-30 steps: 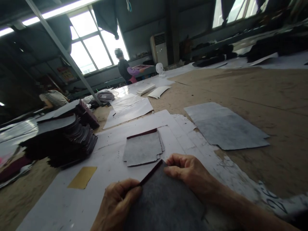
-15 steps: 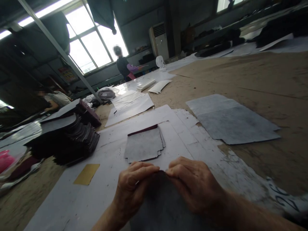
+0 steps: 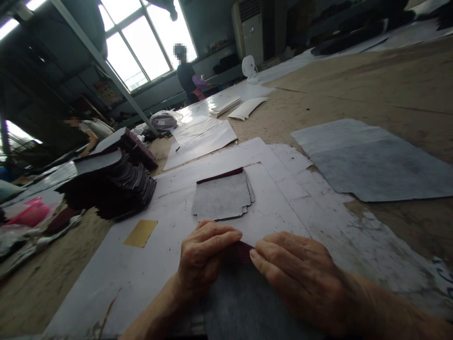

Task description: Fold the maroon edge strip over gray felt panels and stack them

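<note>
Far off, a person (image 3: 187, 78) stands left of the fan (image 3: 248, 67), bright window (image 3: 148, 52) behind; pink plastic (image 3: 34, 212) sits left.

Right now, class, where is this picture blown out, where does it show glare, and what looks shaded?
In the head view, the window is blown out to near white; in the head view, glare shines off the far white sheeting; also in the head view, the grey piece between the left hand and right hand looks shaded.

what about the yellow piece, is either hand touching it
No, the yellow piece lies on white paper, apart from left hand and right hand.
</note>
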{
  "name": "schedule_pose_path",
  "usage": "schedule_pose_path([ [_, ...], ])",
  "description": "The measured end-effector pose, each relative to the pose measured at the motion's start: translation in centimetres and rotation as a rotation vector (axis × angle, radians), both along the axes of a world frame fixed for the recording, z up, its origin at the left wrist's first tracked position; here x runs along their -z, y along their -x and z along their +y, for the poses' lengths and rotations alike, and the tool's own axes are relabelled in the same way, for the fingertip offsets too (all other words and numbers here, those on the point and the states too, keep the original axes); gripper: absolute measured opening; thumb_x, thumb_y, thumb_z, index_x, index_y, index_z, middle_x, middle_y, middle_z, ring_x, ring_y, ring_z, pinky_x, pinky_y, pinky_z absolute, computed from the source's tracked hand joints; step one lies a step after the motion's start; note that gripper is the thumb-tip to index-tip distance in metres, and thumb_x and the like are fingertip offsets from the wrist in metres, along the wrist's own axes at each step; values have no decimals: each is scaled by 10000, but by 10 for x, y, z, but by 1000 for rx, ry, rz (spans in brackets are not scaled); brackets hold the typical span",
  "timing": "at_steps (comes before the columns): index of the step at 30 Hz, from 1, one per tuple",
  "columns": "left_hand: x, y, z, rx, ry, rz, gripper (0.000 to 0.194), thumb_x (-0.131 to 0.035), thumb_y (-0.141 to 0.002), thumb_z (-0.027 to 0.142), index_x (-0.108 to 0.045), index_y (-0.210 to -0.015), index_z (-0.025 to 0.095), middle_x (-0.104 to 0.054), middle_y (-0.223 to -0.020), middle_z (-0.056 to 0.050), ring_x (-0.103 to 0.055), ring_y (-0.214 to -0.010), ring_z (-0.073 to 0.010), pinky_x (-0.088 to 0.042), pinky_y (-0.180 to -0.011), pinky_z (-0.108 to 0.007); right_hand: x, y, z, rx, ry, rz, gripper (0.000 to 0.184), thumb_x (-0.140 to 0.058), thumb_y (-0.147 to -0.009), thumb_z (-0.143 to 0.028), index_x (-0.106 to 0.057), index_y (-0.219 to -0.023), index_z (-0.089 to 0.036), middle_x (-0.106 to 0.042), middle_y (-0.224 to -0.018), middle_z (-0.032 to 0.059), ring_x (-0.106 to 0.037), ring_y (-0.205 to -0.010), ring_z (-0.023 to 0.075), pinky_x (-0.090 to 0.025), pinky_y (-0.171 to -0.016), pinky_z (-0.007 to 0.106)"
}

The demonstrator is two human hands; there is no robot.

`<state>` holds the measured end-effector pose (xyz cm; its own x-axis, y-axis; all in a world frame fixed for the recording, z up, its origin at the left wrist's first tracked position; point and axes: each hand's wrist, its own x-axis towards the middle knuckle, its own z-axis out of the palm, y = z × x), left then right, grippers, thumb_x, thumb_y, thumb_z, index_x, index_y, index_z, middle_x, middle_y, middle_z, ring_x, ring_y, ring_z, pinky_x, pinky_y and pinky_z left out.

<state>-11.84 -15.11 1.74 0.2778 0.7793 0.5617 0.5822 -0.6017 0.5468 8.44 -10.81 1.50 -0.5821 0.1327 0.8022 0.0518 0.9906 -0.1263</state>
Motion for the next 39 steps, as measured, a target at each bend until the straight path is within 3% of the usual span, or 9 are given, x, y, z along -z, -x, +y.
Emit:
schedule_pose_path([
  [6, -9, -1, -3, 102, 78, -7, 269, -559, -811, 89, -628, -1057, 175, -639, -982, -73, -585, -871, -181, -452, -790, -335, 5, 7, 1, 35, 83, 49, 169, -430, -812, -24, -581, -853, -89, -607, -756, 73, -537, -690, 143, -462, -637, 267],
  [10, -12, -8, -2, 144, 143, -110, 204, -550, -827, 115, -659, -995, 153, -652, -890, -67, -593, -816, -166, -479, -749, -299, 8, 10, 1, 37, 140, 74, 175, -420, -798, -13, -558, -827, -116, -573, -703, 41, -509, -635, 120, -442, -599, 240],
  [17, -14, -18, 6, 38, 319, -295, 116, -592, -799, 115, -698, -812, 161, -658, -746, -25, -596, -702, -136, -474, -672, -245, 10, 11, 2, 30, 292, 90, 173, -427, -788, 2, -519, -817, -141, -541, -686, 38, -505, -635, 121, -427, -578, 235],
  [25, -10, -27, 6, -127, 460, -457, 85, -615, -739, 128, -688, -732, 172, -648, -730, -15, -565, -671, -134, -439, -595, -211, 14, 14, 3, 96, 461, 129, 113, -464, -801, -35, -496, -778, -141, -532, -665, 30, -503, -591, 104, -408, -538, 216],
  [31, -11, -28, 9, -197, 555, -438, 64, -624, -730, 189, -686, -722, 176, -611, -641, 10, -465, -563, -87, -371, -541, -188, 14, 16, 4, 148, 577, 108, 123, -482, -789, -61, -499, -709, -152, -531, -633, 9, -513, -561, 87, -394, -518, 197],
  [36, -11, -26, 10, -141, 594, -452, 124, -611, -756, 263, -697, -774, 176, -625, -684, -8, -500, -637, -116, -391, -617, -210, 12, 17, 6, 183, 612, 123, 122, -485, -779, -69, -502, -694, -154, -525, -594, -8, -504, -524, 71, -375, -495, 177],
  [39, -9, -29, 10, -199, 583, -439, 150, -608, -749, 275, -688, -698, 160, -603, -625, -10, -483, -599, -116, -380, -580, -212, 13, 17, 5, 178, 596, 108, 128, -477, -785, -78, -499, -687, -157, -523, -596, -11, -503, -531, 68, -373, -503, 171],
])
